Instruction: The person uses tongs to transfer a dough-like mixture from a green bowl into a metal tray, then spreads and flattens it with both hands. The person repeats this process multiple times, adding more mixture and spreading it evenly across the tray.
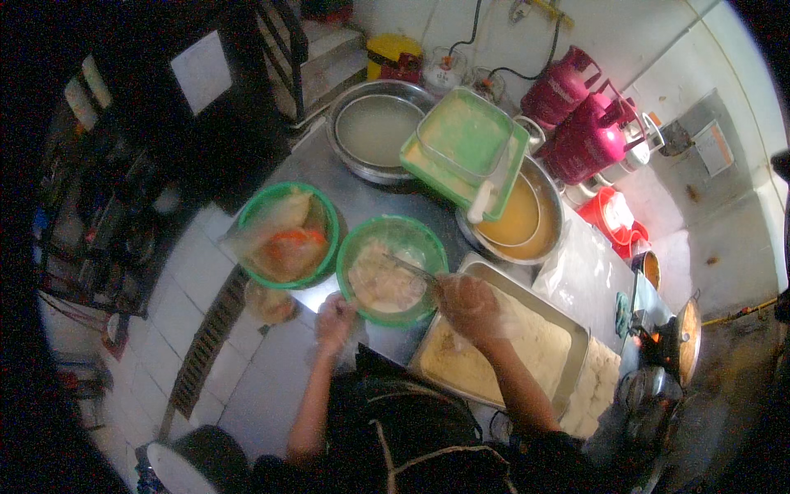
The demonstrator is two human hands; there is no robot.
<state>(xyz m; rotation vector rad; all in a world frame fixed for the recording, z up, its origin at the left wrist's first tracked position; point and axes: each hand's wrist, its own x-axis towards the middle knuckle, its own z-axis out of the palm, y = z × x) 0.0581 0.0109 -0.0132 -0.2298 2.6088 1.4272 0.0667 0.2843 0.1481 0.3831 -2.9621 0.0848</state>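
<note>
A metal utensil (407,267), perhaps tongs, is held in my right hand (472,309), which looks covered by a clear plastic glove. Its far end reaches into a green plastic basin (439,247). Pale pieces in a whitish coating (379,281), possibly battered meat, lie in that basin. My left hand (336,321) is curled at the basin's near left rim and seems to grip it. Below my right forearm is a metal tray (577,346) filled with pale yellow powder (524,346), likely flour or breading.
A second green basin (336,213) holds a plastic bag and orange-red contents. Behind stand steel bowls (345,167) of liquid and a green tray (426,170) resting partly over one. Pink gas cylinders (583,139) line the wall. At right, a pan (686,346) sits near a burner flame.
</note>
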